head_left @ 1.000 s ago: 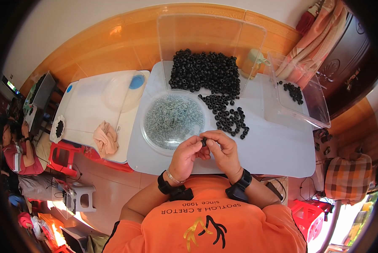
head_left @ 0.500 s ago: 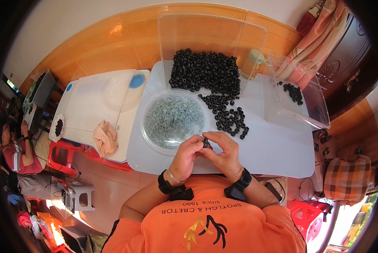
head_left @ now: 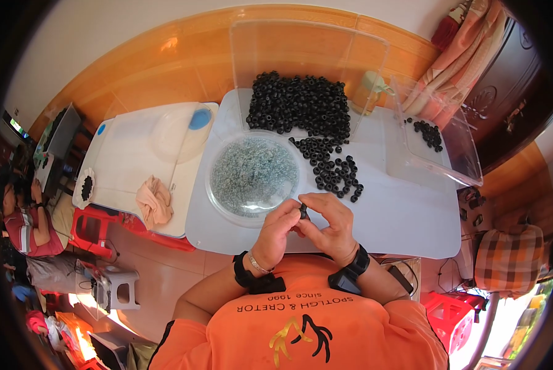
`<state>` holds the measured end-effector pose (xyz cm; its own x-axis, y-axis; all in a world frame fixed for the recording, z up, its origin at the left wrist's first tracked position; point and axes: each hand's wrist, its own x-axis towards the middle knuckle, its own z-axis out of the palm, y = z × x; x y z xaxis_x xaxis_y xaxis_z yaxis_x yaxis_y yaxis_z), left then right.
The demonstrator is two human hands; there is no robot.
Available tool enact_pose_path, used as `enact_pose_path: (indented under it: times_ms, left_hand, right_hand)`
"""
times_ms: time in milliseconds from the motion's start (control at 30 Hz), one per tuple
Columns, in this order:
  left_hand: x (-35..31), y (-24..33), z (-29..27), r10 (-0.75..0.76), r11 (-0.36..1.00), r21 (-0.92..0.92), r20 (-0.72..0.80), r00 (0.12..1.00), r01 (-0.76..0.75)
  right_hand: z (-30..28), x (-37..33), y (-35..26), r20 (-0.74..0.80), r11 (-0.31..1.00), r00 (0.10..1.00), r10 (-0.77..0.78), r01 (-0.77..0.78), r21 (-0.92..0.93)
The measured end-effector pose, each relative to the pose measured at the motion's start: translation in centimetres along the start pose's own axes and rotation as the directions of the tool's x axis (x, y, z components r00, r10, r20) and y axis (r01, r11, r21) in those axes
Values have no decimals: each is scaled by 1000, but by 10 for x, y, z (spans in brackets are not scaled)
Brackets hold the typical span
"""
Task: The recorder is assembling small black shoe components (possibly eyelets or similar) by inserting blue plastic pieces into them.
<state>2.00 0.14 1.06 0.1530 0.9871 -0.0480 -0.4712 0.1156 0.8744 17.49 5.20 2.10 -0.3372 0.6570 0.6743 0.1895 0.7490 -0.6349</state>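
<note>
1. Currently, the left hand (head_left: 272, 237) and right hand (head_left: 330, 228) are clamping thumbs and fingertips on one small black piece (head_left: 303, 211); the lower fingers are overlapping, partly hidden.
2. The piece is being held above the table (head_left: 406, 228), to the near right of the clear bowl (head_left: 219, 209).
3. Seemingly, a light, steady pinch on its sides is suiting so small an item.
4. Dark lettering (head_left: 261, 309) is running upside down across the orange shirt (head_left: 363, 336).

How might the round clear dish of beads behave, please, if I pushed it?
The dish would probably slide, not roll, as it sits flat on the grey tabletop. Its beads would likely shift, since they lie loose. It may feel fairly heavy, as beads cover most of its base.
</note>
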Motion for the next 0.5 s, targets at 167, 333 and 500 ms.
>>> enact_pose_path:
  times_ms: [167,333,500]
  left_hand:
    - [0,-2,-2,9,1000,-17,-1,1000,-9]
    - [3,-2,0,38,999,0,2,999,-38]
    - [5,4,-3,11,999,49,38,999,-12]
  right_hand:
    - [-4,4,-3,-1,998,999,-44,44,-37]
    - [-9,7,-8,34,998,999,-37,39,-57]
    - [-12,11,-9,92,992,993,-80,88,-88]
